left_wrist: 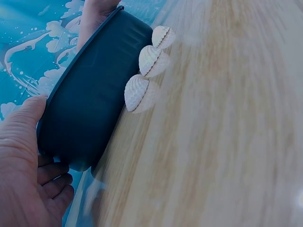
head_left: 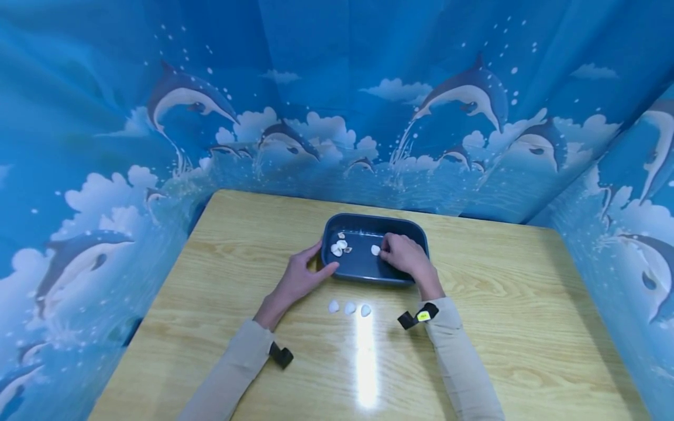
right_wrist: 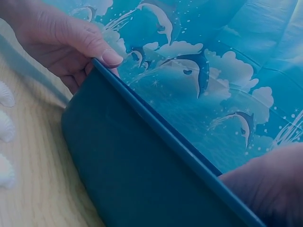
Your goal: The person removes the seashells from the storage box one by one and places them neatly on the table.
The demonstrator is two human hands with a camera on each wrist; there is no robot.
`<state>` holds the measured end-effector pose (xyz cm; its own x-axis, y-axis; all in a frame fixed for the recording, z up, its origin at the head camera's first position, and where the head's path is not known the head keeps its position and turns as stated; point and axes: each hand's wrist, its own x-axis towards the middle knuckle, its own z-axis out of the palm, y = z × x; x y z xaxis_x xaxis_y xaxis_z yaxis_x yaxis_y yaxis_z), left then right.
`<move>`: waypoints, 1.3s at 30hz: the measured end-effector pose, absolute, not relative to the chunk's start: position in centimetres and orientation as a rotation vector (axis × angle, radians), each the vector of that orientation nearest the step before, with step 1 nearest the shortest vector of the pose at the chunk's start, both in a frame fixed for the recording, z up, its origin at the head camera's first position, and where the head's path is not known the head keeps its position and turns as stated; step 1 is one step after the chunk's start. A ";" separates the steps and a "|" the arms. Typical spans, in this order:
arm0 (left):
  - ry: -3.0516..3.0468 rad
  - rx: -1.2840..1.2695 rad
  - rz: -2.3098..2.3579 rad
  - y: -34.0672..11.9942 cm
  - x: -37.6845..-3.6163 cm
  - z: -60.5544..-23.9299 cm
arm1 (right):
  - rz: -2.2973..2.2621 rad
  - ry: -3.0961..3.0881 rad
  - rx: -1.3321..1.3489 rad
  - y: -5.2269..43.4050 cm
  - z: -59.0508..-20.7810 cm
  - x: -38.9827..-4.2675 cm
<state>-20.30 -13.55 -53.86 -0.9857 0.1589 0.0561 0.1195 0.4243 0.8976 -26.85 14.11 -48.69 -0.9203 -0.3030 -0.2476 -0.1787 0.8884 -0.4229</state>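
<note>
A dark blue tray [head_left: 368, 273] stands mid-table. My left hand [head_left: 322, 260] grips its near-left corner, thumb on the rim and fingers against the wall; the left wrist view shows the same hand [left_wrist: 40, 151] and tray wall [left_wrist: 90, 99]. My right hand [head_left: 383, 250] reaches into the tray with curled fingertips pinching a white shell [head_left: 375, 249]. A small cluster of shells [head_left: 339, 247] lies at the tray's left end. Three white shells [head_left: 350, 307] lie in a row on the table in front of the tray, close up as ribbed shells [left_wrist: 152, 60].
The wooden table [head_left: 500, 327] is ringed by a blue dolphin-print curtain [head_left: 368, 117] on three sides. The right wrist view shows the tray's outer wall [right_wrist: 142, 165], the left thumb [right_wrist: 102, 52] on its rim, and the right hand [right_wrist: 272, 184].
</note>
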 end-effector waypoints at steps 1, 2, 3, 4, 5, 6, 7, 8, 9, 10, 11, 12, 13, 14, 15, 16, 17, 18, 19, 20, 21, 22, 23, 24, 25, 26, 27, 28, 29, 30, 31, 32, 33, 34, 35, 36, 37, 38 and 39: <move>2.619 0.260 1.649 -13.5 -20.3 -53.8 | -0.582 2.756 -0.388 14.1 -48.8 -26.9; 2.615 0.266 1.656 -13.5 -20.4 -53.8 | -0.588 2.763 -0.421 14.2 -48.8 -27.0; 2.612 0.275 1.659 -13.6 -20.4 -53.8 | -0.594 2.767 -0.451 14.2 -48.9 -27.0; 2.608 0.281 1.665 -13.6 -20.4 -53.8 | -0.601 2.766 -0.480 14.2 -49.0 -27.0; 2.605 0.286 1.670 -13.5 -20.5 -53.8 | -0.605 2.765 -0.506 14.2 -49.1 -27.1; 2.601 0.291 1.675 -13.5 -20.5 -53.8 | -0.600 2.765 -0.525 14.2 -49.1 -27.1; 2.595 0.294 1.682 -13.5 -20.6 -53.8 | -0.596 2.766 -0.536 14.3 -49.2 -27.1; 2.594 0.295 1.682 -13.5 -20.6 -53.7 | -0.593 2.768 -0.541 14.3 -49.1 -27.2; 2.596 0.297 1.681 -13.5 -20.6 -53.7 | -0.592 2.770 -0.537 14.3 -49.1 -27.2; 2.596 0.297 1.681 -13.5 -20.7 -53.6 | -0.590 2.773 -0.534 14.3 -49.1 -27.2; 2.597 0.298 1.681 -13.4 -20.7 -53.6 | -0.583 2.777 -0.533 14.3 -49.1 -27.2; 2.597 0.303 1.682 -13.4 -20.7 -53.6 | -0.576 2.781 -0.527 14.3 -49.1 -27.2; 2.600 0.306 1.680 -13.4 -20.7 -53.6 | -0.572 2.784 -0.518 14.3 -49.1 -27.2; 2.602 0.306 1.680 -13.4 -20.8 -53.6 | -0.565 2.786 -0.512 14.4 -49.0 -27.2; 2.603 0.306 1.680 -13.4 -20.7 -53.6 | -0.562 2.785 -0.501 14.3 -49.0 -27.2; 2.603 0.305 1.680 -13.4 -20.7 -53.6 | -0.556 2.783 -0.493 14.3 -49.0 -27.2; 2.604 0.302 1.679 -13.3 -20.7 -53.6 | -0.550 2.780 -0.483 14.3 -49.0 -27.1; 2.604 0.297 1.681 -13.3 -20.6 -53.6 | -0.548 2.775 -0.468 14.3 -48.9 -27.0; 2.606 0.288 1.678 -13.3 -20.6 -53.7 | -0.545 2.769 -0.460 14.2 -48.9 -27.0; 2.603 0.281 1.681 -13.2 -20.5 -53.7 | -0.544 2.763 -0.452 14.2 -48.9 -26.9; 2.600 0.278 1.683 -13.2 -20.4 -53.7 | -0.544 2.756 -0.444 14.2 -49.0 -26.9; 2.599 0.275 1.684 -13.2 -20.4 -53.7 | -0.541 2.751 -0.440 14.2 -49.0 -26.8; 2.597 0.267 1.686 -13.2 -20.3 -53.8 | -0.542 2.746 -0.439 14.2 -49.1 -26.8; 2.598 0.264 1.685 -13.2 -20.2 -53.8 | -0.540 2.741 -0.440 14.2 -49.2 -26.7; 2.599 0.263 1.684 -13.2 -20.1 -53.9 | -0.542 2.736 -0.441 14.2 -49.2 -26.7; 2.599 0.263 1.684 -13.3 -20.1 -54.0 | -0.545 2.731 -0.443 14.2 -49.3 -26.7; 2.603 0.264 1.678 -13.3 -20.0 -54.1 | -0.545 2.726 -0.446 14.2 -49.4 -26.6; 2.605 0.263 1.676 -13.3 -20.0 -54.2 | -0.548 2.723 -0.449 14.2 -49.5 -26.6; 2.609 0.261 1.672 -13.4 -20.0 -54.2 | -0.551 2.720 -0.451 14.2 -49.5 -26.6; 2.611 0.261 1.669 -13.4 -20.0 -54.3 | -0.556 2.717 -0.451 14.2 -49.5 -26.6; 2.613 0.257 1.667 -13.4 -19.9 -54.3 | -0.562 2.714 -0.451 14.2 -49.5 -26.6; 2.612 0.255 1.667 -13.4 -19.9 -54.3 | -0.566 2.713 -0.453 14.2 -49.4 -26.5; 2.613 0.251 1.667 -13.4 -19.9 -54.3 | -0.571 2.711 -0.452 14.2 -49.4 -26.5; 2.612 0.247 1.669 -13.4 -19.9 -54.2 | -0.577 2.709 -0.454 14.3 -49.3 -26.5; 2.614 0.244 1.669 -13.4 -19.9 -54.2 | -0.580 2.707 -0.457 14.3 -49.2 -26.5; 2.613 0.242 1.673 -13.3 -19.9 -54.1 | -0.583 2.706 -0.459 14.3 -49.2 -26.6; 2.614 0.241 1.675 -13.3 -19.9 -54.1 | -0.583 2.706 -0.464 14.4 -49.1 -26.6; 2.614 0.246 1.678 -13.3 -20.0 -54.0 | -0.583 2.706 -0.470 14.4 -49.1 -26.7; 2.617 0.245 1.680 -13.3 -20.0 -54.0 | -0.584 2.704 -0.477 14.4 -49.1 -26.8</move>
<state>-20.03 -13.33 -53.99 -0.9874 0.1436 0.0660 0.1198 0.4080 0.9051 -26.78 14.45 -49.09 -0.8886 -0.3865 -0.2471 -0.2500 0.8597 -0.4454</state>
